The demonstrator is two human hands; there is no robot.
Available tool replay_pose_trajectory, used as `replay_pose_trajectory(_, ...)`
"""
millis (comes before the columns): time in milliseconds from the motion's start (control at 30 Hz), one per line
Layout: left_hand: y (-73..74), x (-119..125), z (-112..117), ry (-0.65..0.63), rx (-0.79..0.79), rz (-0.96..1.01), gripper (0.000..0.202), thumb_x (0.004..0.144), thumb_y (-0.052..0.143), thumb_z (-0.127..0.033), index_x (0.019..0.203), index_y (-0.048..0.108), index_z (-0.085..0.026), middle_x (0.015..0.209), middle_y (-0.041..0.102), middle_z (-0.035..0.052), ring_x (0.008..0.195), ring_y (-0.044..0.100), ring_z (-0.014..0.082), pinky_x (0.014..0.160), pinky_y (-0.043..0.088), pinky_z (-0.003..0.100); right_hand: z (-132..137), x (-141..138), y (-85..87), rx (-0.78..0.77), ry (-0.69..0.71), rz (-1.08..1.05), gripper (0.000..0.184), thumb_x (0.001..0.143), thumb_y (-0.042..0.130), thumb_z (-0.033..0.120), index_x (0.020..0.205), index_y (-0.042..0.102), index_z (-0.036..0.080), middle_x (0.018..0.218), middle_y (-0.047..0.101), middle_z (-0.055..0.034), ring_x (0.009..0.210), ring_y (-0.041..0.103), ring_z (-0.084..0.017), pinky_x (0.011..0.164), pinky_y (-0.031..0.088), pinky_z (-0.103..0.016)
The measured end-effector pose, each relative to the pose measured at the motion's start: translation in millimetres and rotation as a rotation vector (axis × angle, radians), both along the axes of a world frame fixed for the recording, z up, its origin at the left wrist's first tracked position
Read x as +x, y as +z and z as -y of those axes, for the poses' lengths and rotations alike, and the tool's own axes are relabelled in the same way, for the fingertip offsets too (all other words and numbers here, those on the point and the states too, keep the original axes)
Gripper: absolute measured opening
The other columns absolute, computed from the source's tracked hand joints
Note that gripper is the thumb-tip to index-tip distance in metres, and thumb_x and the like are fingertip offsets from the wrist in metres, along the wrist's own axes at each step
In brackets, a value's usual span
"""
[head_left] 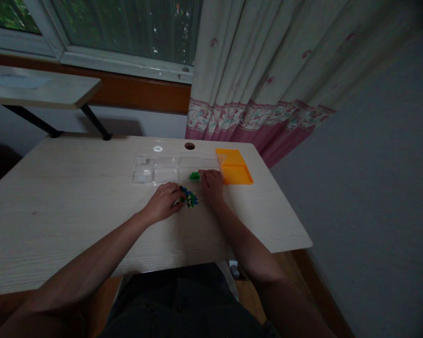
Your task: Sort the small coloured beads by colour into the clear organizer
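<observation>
Head view. Surface (91,188): pale, wood-grained. Clear compartmented tray (166,176): toward the far edge, green pieces (194,176) in its near row. Orange case (238,173): by the far right corner. Mixed pieces (192,200): heaped between tray and near edge. Left hand (165,199): fingers bent at the heap. Right hand (213,184): fingers bent beside the green pieces. Whether either pinches anything, I cannot tell. Step, apparently: picking through the heap; next move calls for a fine pinch.

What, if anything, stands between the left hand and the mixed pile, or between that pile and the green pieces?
Nothing visible separates the left hand from the mixed pile. Between pile and green pieces, only the near edge of the clear tray shows; the right hand sits aside.
</observation>
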State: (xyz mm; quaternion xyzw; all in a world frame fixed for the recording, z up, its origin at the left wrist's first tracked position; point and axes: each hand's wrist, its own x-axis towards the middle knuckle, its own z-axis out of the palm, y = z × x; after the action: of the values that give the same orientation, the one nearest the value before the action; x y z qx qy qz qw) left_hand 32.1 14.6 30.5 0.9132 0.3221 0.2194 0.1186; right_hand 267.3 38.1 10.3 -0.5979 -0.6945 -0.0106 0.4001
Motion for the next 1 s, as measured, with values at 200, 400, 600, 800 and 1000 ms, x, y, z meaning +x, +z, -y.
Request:
replay_pose_trajectory(200, 3.9, -5.4, 0.4, 0.012, 0.011, -0.011, 0.019, 0.092, 0.058, -0.026, 0.107, 0.07, -0.022, 0.104, 0.062, 0.0082, 0.101, 0.055, 0.0245, 0.087, 0.042, 0.039, 0.6, -2.3, 0.8, 0.0, 0.022, -0.006, 0.031, 0.102, 0.045, 0.031, 0.107, 0.074, 0.02, 0.099, 0.072, -0.0077, 0.097, 0.058, -0.021, 0.094, 0.041, -0.036)
replay_pose_trajectory(400, 4.1, -13.7, -3.2, -0.014, 0.012, -0.054, 0.026, 0.094, 0.061, -0.038, 0.112, 0.067, -0.021, 0.105, 0.062, 0.0084, 0.1, 0.055, 0.0239, 0.088, 0.041, 0.038, -0.1, -1.9, -1.5, 0.014, 0.023, -0.029, 0.033, 0.102, 0.045, 0.034, 0.105, 0.075, 0.02, 0.098, 0.072, -0.008, 0.096, 0.059, -0.021, 0.093, 0.043, -0.036)
replay_pose_trajectory(600, 4.2, -20.2, -6.3, -0.046, 0.068, -0.126, 0.043, 0.09, 0.063, -0.054, 0.116, 0.064, -0.02, 0.11, 0.062, 0.0095, 0.104, 0.054, 0.0265, 0.088, 0.039, 0.04, 0.3, -1.5, -0.9, 0.007, 0.034, -0.034, 0.035, 0.102, 0.044, 0.036, 0.106, 0.075, 0.019, 0.097, 0.072, -0.0083, 0.096, 0.059, -0.021, 0.094, 0.043, -0.037)
replay_pose_trajectory(800, 4.5, -19.8, -5.6, -0.008, 0.109, -0.164, 0.04, 0.089, 0.065, -0.052, 0.113, 0.064, -0.02, 0.107, 0.062, 0.0092, 0.102, 0.054, 0.0265, 0.086, 0.039, 0.038, 2.1, -2.1, 0.4, 0.016, 0.04, -0.024, 0.034, 0.102, 0.043, 0.034, 0.106, 0.074, 0.02, 0.098, 0.072, -0.0079, 0.096, 0.058, -0.021, 0.093, 0.042, -0.037)
replay_pose_trajectory(1000, -0.4, -22.2, -10.0, 0.007, 0.128, -0.145, 0.032, 0.094, 0.059, -0.047, 0.11, 0.064, -0.019, 0.105, 0.061, 0.0095, 0.1, 0.054, 0.0257, 0.084, 0.041, 0.038, 1.7, -3.0, 1.3, 0.01, 0.007, -0.019, 0.037, 0.102, 0.043, 0.038, 0.1, 0.074, 0.019, 0.095, 0.072, -0.0078, 0.093, 0.059, -0.022, 0.091, 0.042, -0.036)
